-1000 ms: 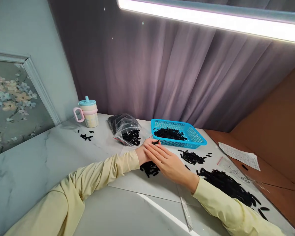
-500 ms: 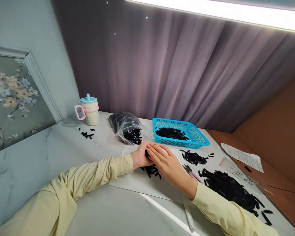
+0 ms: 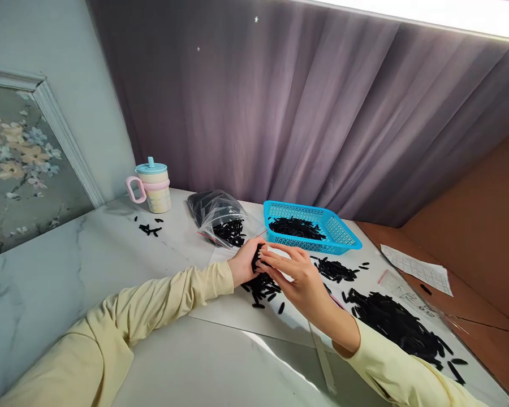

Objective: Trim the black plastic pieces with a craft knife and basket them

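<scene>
My left hand point(image 3: 245, 263) is closed around a bunch of small black elongated pieces point(image 3: 257, 258) that look fuzzy and have narrow ends. My right hand point(image 3: 292, 274) meets the bunch from the right, its long fingers slightly apart and their tips on the black pieces; its thumb is mostly hidden. Below both hands, a loose heap of the same black pieces point(image 3: 262, 289) lies on a white sheet point(image 3: 246, 319). Partly covered by my right forearm is a pink-handled tool point(image 3: 337, 302).
Behind the hands are a clear zip bag point(image 3: 216, 217) of black pieces and a blue perforated basket point(image 3: 343, 247) holding more. Two piles point(image 3: 335, 269) point(image 3: 396, 328) lie to the right, near a printed paper point(image 3: 415, 268). A lidded cup point(image 3: 155, 189) stands back left.
My right hand has lifted from lying flat over my left palm, so the bunch shows more. More loose pieces are visible on the white sheet. The view has tilted slightly.
</scene>
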Available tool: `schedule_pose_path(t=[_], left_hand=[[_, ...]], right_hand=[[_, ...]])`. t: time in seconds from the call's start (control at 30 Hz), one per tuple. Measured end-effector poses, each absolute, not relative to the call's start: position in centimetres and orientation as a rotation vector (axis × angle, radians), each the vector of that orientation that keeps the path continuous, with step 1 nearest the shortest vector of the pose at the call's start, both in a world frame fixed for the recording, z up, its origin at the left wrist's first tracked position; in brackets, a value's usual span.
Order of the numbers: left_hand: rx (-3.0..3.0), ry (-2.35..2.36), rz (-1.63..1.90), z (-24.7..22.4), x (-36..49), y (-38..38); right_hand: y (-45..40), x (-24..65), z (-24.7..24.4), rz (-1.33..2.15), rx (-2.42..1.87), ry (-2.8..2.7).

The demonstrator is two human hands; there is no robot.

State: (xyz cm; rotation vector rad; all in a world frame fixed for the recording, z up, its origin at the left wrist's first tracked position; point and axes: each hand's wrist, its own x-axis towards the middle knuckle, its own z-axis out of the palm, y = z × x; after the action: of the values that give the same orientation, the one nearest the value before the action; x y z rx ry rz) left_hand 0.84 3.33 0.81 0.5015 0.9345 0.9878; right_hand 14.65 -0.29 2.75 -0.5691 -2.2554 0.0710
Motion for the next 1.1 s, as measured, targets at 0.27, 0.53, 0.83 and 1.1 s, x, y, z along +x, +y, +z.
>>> schedule_pose_path(t=[0.27, 0.53, 0.83, 1.1], left_hand=[[1.066, 1.015, 1.049, 1.0, 0.7, 2.9], [1.476, 1.199, 1.059, 1.2, 0.1, 3.0], [1.669, 1.194, 0.913, 1.4, 0.3, 1.6], [2.022, 1.051, 0.988, -0.9, -0.1, -1.1]], right_hand=[[-2.1, 18.9, 1.7, 0.341, -0.798, -2.344], [-3.6, 19.5, 1.3, 1.016, -1.214, -2.116], [-3.6, 19.6, -0.9, 0.872, -1.050, -2.071], [-3.7, 19.0, -2.2, 0.303, -0.643, -2.235]])
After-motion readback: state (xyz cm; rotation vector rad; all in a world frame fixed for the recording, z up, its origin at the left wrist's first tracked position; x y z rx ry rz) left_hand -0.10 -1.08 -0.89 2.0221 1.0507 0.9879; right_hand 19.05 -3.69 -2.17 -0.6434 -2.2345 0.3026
